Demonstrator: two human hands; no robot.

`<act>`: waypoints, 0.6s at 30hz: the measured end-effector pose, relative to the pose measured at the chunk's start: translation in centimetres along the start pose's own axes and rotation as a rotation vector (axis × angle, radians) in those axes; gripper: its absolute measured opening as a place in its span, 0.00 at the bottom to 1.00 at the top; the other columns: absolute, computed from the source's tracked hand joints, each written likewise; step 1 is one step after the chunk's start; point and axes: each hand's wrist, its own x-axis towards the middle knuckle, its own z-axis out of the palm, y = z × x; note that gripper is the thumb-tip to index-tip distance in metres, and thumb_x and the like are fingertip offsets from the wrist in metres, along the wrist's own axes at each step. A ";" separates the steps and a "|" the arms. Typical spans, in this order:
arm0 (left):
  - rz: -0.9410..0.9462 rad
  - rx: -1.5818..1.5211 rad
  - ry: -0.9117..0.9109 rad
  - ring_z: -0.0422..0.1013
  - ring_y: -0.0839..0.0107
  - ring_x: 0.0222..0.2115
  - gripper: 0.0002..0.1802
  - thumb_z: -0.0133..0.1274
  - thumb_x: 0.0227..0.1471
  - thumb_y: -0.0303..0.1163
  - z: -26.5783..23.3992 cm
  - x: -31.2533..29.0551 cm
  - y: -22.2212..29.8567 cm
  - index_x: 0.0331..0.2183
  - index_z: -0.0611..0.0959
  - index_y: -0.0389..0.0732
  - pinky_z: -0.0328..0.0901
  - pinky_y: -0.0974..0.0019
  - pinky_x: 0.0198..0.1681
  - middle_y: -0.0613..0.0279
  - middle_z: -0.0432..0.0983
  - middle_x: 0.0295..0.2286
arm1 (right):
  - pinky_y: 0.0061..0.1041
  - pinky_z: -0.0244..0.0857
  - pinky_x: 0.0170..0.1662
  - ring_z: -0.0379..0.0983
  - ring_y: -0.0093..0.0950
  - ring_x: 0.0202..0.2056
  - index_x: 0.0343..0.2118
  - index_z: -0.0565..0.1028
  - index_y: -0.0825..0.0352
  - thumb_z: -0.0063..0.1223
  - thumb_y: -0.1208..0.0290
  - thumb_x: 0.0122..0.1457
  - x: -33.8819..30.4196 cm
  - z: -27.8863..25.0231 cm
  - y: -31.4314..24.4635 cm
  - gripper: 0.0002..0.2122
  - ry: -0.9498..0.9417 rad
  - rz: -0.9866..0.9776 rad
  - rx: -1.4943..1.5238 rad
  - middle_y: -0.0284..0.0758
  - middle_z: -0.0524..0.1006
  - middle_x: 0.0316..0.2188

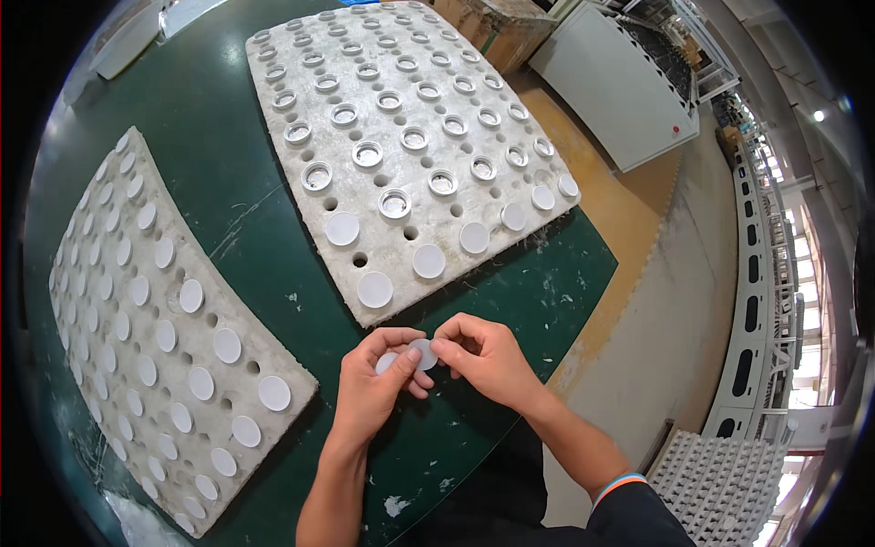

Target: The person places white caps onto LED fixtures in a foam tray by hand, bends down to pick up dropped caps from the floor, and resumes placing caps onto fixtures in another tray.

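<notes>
My left hand is closed around a few thin white discs, its thumb pressing on them. My right hand pinches the edge of one white disc, which the left fingers also touch. Both hands are just off the near edge of a grey foam board. That board bears rows of open white ring-shaped cups with small parts inside. Along its near side, several cups are covered by white discs. How many discs lie in my left palm is hidden.
To the left, a second foam board carries rows of white-topped pieces. Both boards lie on a green table. Beyond its right edge are a white cabinet, a cardboard box and, low at right, another studded board.
</notes>
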 end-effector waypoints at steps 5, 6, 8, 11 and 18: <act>-0.032 -0.022 0.012 0.72 0.74 0.21 0.13 0.49 0.55 0.31 -0.1 -0.1 0.2 0.37 0.75 0.28 0.69 0.74 0.21 0.56 0.74 0.26 | 0.13 0.60 0.22 0.66 0.13 0.21 0.27 0.73 0.69 0.52 0.68 0.56 0.4 -0.6 0.3 0.08 -0.063 0.124 0.230 0.27 0.72 0.20; -0.029 -0.035 0.013 0.72 0.74 0.21 0.14 0.48 0.56 0.32 -0.2 -0.1 0.2 0.37 0.75 0.28 0.69 0.74 0.21 0.55 0.74 0.26 | 0.13 0.58 0.22 0.65 0.13 0.20 0.27 0.73 0.68 0.52 0.68 0.56 0.5 -0.7 0.4 0.08 -0.061 0.132 0.247 0.26 0.72 0.20; -0.051 -0.030 0.008 0.72 0.74 0.20 0.14 0.48 0.56 0.32 -0.5 -0.2 0.3 0.37 0.75 0.28 0.69 0.74 0.20 0.55 0.74 0.26 | 0.12 0.57 0.21 0.65 0.13 0.20 0.27 0.73 0.67 0.53 0.67 0.56 0.6 -0.7 0.7 0.08 -0.060 0.145 0.265 0.26 0.71 0.20; -0.085 -0.023 -0.007 0.72 0.73 0.19 0.14 0.48 0.56 0.33 -0.6 -0.2 0.3 0.37 0.75 0.29 0.68 0.74 0.19 0.54 0.74 0.25 | 0.11 0.56 0.20 0.65 0.12 0.20 0.27 0.73 0.66 0.52 0.67 0.56 0.7 -0.6 0.9 0.08 -0.064 0.134 0.266 0.25 0.71 0.20; -0.124 0.019 -0.046 0.71 0.76 0.19 0.13 0.49 0.56 0.34 -0.8 -0.2 0.4 0.33 0.76 0.31 0.67 0.75 0.20 0.57 0.75 0.24 | 0.11 0.56 0.20 0.65 0.12 0.20 0.28 0.73 0.66 0.52 0.67 0.57 0.8 -0.8 1.1 0.07 -0.082 0.152 0.311 0.26 0.72 0.20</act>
